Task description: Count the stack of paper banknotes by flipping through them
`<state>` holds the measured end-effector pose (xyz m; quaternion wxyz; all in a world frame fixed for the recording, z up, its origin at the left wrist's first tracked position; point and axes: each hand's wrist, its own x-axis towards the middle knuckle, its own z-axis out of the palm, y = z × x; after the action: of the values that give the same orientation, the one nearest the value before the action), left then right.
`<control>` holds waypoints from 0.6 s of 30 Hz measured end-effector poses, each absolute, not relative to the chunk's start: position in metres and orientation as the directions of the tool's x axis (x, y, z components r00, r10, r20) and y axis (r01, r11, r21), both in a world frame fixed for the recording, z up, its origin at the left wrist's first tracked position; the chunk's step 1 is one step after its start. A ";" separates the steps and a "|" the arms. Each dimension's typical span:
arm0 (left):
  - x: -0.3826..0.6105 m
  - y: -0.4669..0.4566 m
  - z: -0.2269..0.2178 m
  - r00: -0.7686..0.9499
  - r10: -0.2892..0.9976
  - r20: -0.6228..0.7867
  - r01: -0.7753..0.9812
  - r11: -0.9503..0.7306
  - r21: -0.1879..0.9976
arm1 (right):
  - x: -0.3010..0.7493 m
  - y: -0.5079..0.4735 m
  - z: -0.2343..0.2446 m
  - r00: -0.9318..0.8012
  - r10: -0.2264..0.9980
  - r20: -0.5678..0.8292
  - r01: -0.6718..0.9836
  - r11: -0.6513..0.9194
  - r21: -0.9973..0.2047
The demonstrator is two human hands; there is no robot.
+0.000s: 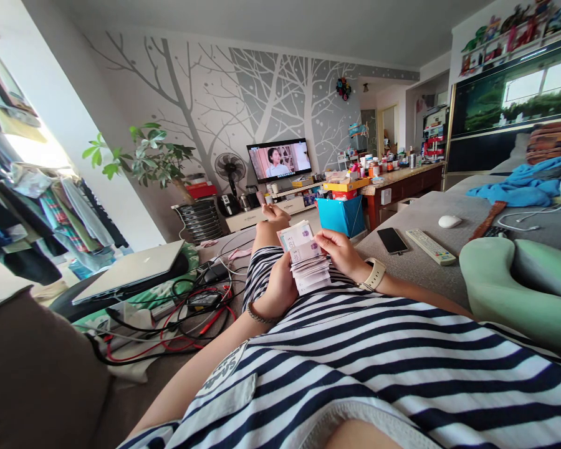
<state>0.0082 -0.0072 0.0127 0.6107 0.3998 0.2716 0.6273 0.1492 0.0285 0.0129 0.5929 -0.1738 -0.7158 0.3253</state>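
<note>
A thick stack of banknotes [312, 279], pale with purplish print, is held above my lap, its lower part folded over. My left hand [281, 285] wraps the left side of the stack, fingers mostly hidden beneath it. At the upper right, my right hand [340, 251] pinches the edge of a banknote with thumb and forefinger. That banknote stands up from the folded part, showing a purple portrait. Beneath both hands lies my striped clothing [374, 337]. A pale watch [374, 274] circles my right wrist, and a braided bracelet [257, 314] my left.
To my right on the sofa lie a phone [393, 241], a remote control [430, 247], a mouse [449, 221] and a green neck pillow [518, 299]. On my left are tangled cables [201, 312] and a laptop [131, 269]. A blue box [340, 216] stands ahead.
</note>
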 end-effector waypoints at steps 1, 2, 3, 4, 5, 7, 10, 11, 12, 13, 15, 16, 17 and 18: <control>0.009 -0.008 0.014 0.073 0.984 0.161 -0.547 -0.095 0.831 | 0.149 0.028 0.013 -0.235 0.636 0.735 -0.138 0.727 -0.673; 0.009 -0.009 0.015 0.067 0.986 0.150 -0.547 -0.089 0.833 | 0.149 0.028 0.013 -0.239 0.634 0.736 -0.146 0.726 -0.673; 0.010 -0.009 0.016 0.048 0.989 0.140 -0.546 -0.092 0.833 | 0.149 0.028 0.013 -0.246 0.630 0.737 -0.159 0.724 -0.671; 0.010 -0.009 0.016 0.028 0.991 0.132 -0.543 -0.096 0.834 | 0.149 0.028 0.013 -0.259 0.624 0.737 -0.172 0.721 -0.671; 0.010 -0.009 0.017 0.013 0.992 0.126 -0.540 -0.099 0.836 | 0.149 0.028 0.013 -0.272 0.621 0.735 -0.181 0.718 -0.673; 0.009 -0.009 0.016 -0.006 0.991 0.132 -0.530 -0.115 0.840 | 0.149 0.029 0.012 -0.283 0.628 0.725 -0.168 0.712 -0.682; 0.008 -0.008 0.014 -0.006 0.988 0.155 -0.521 -0.136 0.843 | 0.149 0.035 0.009 -0.216 0.670 0.710 -0.073 0.714 -0.696; 0.007 -0.008 0.013 -0.007 0.986 0.169 -0.517 -0.148 0.843 | 0.149 0.038 0.008 -0.174 0.685 0.708 -0.037 0.713 -0.700; 0.006 -0.008 0.013 0.000 0.984 0.180 -0.511 -0.155 0.846 | 0.149 0.041 0.006 -0.133 0.700 0.702 -0.009 0.708 -0.707; 0.006 -0.008 0.013 0.014 0.982 0.187 -0.503 -0.155 0.850 | 0.149 0.044 0.005 -0.102 0.713 0.694 0.012 0.699 -0.715; 0.005 -0.008 0.013 0.038 0.980 0.194 -0.485 -0.151 0.861 | 0.149 0.048 0.004 -0.080 0.731 0.678 0.038 0.681 -0.731; 0.005 -0.008 0.013 0.037 0.980 0.194 -0.477 -0.153 0.865 | 0.149 0.049 0.003 -0.082 0.732 0.676 0.051 0.680 -0.731; 0.005 -0.008 0.013 0.029 0.981 0.191 -0.469 -0.156 0.869 | 0.150 0.050 0.003 -0.086 0.728 0.680 0.065 0.685 -0.725; 0.005 -0.008 0.013 0.015 0.982 0.190 -0.460 -0.162 0.873 | 0.150 0.050 0.003 -0.090 0.719 0.689 0.080 0.695 -0.715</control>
<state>0.0054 -0.0082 0.0131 0.5707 0.4266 0.3054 0.6317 0.1498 0.0497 0.0029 0.6095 -0.2894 -0.6900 0.2622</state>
